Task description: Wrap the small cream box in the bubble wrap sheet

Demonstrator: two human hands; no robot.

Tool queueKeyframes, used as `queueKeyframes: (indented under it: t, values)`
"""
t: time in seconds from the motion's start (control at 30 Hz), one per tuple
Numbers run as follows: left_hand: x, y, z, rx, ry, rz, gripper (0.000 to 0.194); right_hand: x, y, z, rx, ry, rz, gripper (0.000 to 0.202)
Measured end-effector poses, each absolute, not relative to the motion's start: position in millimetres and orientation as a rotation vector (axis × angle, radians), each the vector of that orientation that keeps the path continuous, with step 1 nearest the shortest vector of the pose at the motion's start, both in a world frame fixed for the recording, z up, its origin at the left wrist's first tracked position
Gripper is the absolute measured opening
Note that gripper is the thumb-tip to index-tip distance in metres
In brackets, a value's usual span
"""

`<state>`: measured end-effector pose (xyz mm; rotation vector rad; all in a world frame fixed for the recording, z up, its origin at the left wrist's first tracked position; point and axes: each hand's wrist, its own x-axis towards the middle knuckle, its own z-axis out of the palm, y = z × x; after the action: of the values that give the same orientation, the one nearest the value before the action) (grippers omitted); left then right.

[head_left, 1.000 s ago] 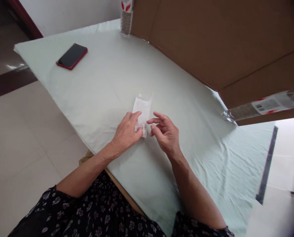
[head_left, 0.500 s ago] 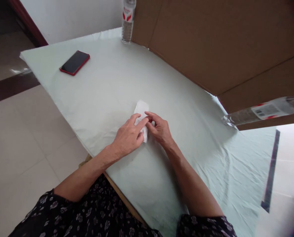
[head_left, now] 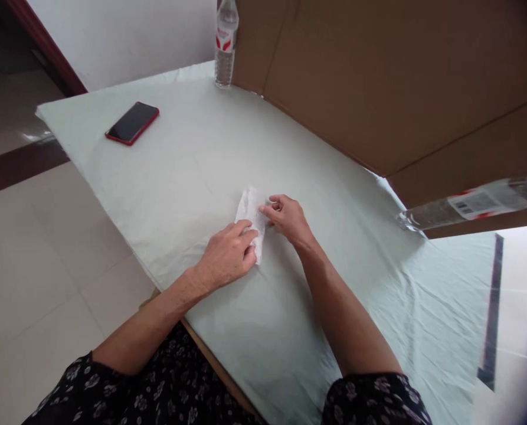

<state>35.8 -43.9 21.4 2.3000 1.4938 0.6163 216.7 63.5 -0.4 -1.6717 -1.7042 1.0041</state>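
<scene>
soft, muted light | cardboard shaded | right-hand floor washed out | lower-right corner blurred

- Our left grip rests on a white packet.
- Our right grip curls at its right edge.
- We see a phone on the surface, and an upright bottle beside cardboard.

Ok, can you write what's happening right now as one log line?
left hand: on thin white item, near end | right hand: at its right edge | phone: flat on tablecloth, far left

One head-worn view, forward and down, over the cloth-covered table
</scene>
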Motion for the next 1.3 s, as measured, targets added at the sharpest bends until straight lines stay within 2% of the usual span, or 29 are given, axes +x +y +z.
queueKeyframes:
  t: [0.17,0.3,0.5,0.73,0.87,1.0,1.07,1.2,1.3]
  values:
    - [35.9,-44.1,19.6,2.329,1.475,0.654,0.033,202.4,77.6,-2.1,-1.718,-1.708,1.051,0.037]
    - [35.7,-44.3,22.5,2.327,1.454,0.644,0.040,198.0,79.3,-3.1,-1.585,-1.697,1.170,0.025]
    - [35.5,-43.0,20.0,2.270,1.446,0.662,0.035,193.6,66.2,5.4,-1.249,-1.473,1.379,0.027]
    - [36.7,-51.5,5.0,2.126,1.636,0.960,0.027,198.7,31.7,21.3,-1.007,-1.423,1.386,0.032]
    - [39.4,-53.7,-0.6,1.959,1.761,1.129,0.046,203.3,8.7,29.7,-1.046,-1.608,1.194,0.019]
    - [35.7,-50.7,-1.7,1.941,1.672,1.138,0.067,205.6,-17.5,27.2,-1.032,-1.820,0.999,0.005]
    - [30.9,-49.0,-0.5,1.947,1.563,1.063,0.059,206.5,-29.8,20.8,-0.990,-1.925,0.867,0.011]
    - [20.4,-46.7,3.4,1.899,1.421,0.970,0.027,209.8,-44.7,4.7,-0.862,-2.032,0.588,0.025]
    - [10.0,-46.3,6.0,1.935,1.336,0.930,0.018,213.5,-47.0,-5.4,-0.790,-2.099,0.474,0.027]
